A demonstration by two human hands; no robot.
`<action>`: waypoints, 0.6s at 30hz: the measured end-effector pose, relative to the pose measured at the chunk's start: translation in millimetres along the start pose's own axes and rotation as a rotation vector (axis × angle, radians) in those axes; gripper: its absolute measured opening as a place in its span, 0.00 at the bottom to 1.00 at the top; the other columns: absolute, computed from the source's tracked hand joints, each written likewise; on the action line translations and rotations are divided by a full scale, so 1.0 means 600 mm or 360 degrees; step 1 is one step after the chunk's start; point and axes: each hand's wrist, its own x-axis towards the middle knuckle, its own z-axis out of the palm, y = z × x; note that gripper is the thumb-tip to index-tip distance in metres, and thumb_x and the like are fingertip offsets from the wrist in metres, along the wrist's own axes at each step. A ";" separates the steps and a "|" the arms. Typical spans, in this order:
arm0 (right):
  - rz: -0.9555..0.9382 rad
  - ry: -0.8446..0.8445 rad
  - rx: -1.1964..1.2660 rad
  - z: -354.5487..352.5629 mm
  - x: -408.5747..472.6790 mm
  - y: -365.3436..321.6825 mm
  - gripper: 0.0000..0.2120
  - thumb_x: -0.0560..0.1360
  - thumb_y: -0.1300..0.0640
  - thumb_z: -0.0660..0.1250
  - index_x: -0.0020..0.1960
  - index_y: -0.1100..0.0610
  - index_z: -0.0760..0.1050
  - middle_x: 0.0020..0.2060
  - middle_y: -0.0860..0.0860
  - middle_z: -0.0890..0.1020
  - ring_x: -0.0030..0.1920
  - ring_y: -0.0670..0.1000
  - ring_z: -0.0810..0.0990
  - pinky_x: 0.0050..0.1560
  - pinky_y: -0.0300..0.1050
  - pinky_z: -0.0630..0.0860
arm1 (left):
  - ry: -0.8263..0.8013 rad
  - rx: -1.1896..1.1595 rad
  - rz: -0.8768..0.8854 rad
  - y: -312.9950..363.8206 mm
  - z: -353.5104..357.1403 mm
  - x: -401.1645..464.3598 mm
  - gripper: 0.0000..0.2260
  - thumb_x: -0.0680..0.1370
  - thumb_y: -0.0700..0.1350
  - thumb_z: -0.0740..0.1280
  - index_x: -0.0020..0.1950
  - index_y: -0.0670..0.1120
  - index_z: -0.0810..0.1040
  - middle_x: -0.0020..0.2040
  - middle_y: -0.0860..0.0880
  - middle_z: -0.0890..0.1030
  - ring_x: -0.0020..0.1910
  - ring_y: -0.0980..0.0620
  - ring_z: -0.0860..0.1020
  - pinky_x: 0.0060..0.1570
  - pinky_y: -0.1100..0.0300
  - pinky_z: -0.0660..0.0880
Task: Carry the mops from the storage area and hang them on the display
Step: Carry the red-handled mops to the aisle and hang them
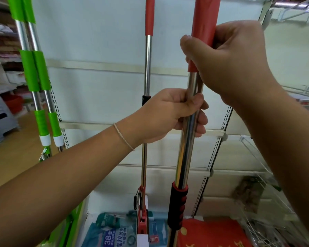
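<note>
Four long-handled mops stood or hung upright before us against the white panelled display rack (100,97). We gripped the nearest one, a polished steel mop pole with a smooth red plastic sleeve (185,139), which ran from twelve o'clock down to six o'clock just right of centre. Our right hand (228,57) was wrapped round the lower end of its red sleeve at about one o'clock, fingers curled behind and thumb across the front. Our left hand (169,114), near the middle of the view, was clenched tight on the bare shiny steel just below. One thin pale cord bracelet (123,136) circled the left wrist. Lower on the same pole, at about six o'clock, sat one ribbed black and red foam grip (177,205).

A second red-sleeved steel mop (147,68) hung behind it at twelve o'clock, slimmer in view, with a red squeeze mechanism (142,223) at its foot. Two steel mops banded with glossy green sleeves and white collars (37,72) stood side by side, touching, at ten o'clock.

Blue printed plastic packaging (112,232) and a red fabric item (212,234) lay at six o'clock. One wire basket shelf (260,177) projected at four o'clock, and grey stacked plastic stools (0,118) stood at nine o'clock.
</note>
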 end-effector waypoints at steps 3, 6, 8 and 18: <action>0.0034 0.0001 0.0034 0.022 0.002 -0.016 0.22 0.75 0.49 0.70 0.45 0.72 0.79 0.38 0.67 0.82 0.34 0.60 0.83 0.38 0.57 0.80 | 0.0006 0.0018 -0.0015 0.006 -0.025 -0.014 0.10 0.81 0.43 0.59 0.53 0.37 0.75 0.41 0.41 0.80 0.42 0.41 0.81 0.51 0.44 0.80; 0.0051 0.0010 0.0046 0.046 0.003 -0.031 0.22 0.75 0.48 0.70 0.45 0.71 0.79 0.38 0.66 0.83 0.34 0.58 0.83 0.39 0.56 0.81 | 0.0008 0.0009 -0.0025 0.009 -0.050 -0.029 0.10 0.81 0.44 0.59 0.52 0.37 0.75 0.41 0.41 0.80 0.42 0.40 0.81 0.52 0.42 0.79; 0.0057 0.0020 0.0057 0.062 0.006 -0.042 0.23 0.74 0.48 0.70 0.44 0.72 0.79 0.39 0.67 0.82 0.35 0.61 0.83 0.40 0.58 0.80 | 0.0020 0.0011 -0.0019 0.011 -0.067 -0.038 0.10 0.81 0.43 0.59 0.52 0.37 0.76 0.41 0.41 0.81 0.41 0.41 0.81 0.52 0.42 0.79; 0.0091 0.0049 0.0026 0.134 0.013 -0.084 0.19 0.75 0.49 0.70 0.42 0.66 0.81 0.33 0.56 0.84 0.32 0.52 0.84 0.39 0.53 0.82 | -0.0011 0.0040 -0.0001 0.018 -0.147 -0.068 0.10 0.82 0.43 0.59 0.53 0.37 0.76 0.42 0.40 0.81 0.42 0.40 0.81 0.51 0.44 0.80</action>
